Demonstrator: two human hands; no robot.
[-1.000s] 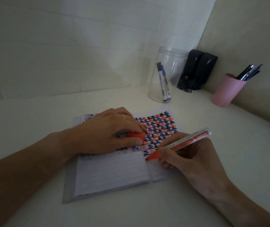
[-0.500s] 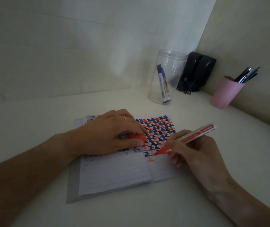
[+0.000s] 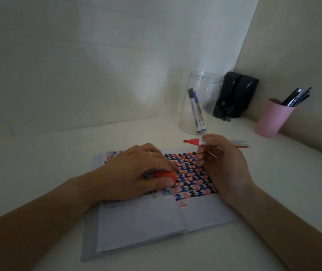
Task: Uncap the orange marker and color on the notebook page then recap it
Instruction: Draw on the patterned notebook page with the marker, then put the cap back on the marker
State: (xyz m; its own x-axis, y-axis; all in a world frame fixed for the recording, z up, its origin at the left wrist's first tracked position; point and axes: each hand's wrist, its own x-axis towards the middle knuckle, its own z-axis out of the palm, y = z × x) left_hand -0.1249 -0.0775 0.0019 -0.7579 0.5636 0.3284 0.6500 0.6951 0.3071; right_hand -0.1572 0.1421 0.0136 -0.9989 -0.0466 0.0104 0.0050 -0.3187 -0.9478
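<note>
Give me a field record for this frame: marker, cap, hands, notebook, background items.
marker: orange marker uncapped, lifted off the page, tip pointing left
cap: orange cap pinched in left hand
left hand: left hand resting on notebook, holding cap
right hand: right hand holding marker by its barrel
notebook: notebook open, patterned blocks on upper page, lower lines blank
jar: clear jar with two markers inside
cup: pink cup with pens
task stage: recap not yet done

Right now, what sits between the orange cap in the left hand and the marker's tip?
In the head view, only the notebook page with its colored pattern lies between the orange cap and the raised marker; nothing blocks the way.
</note>
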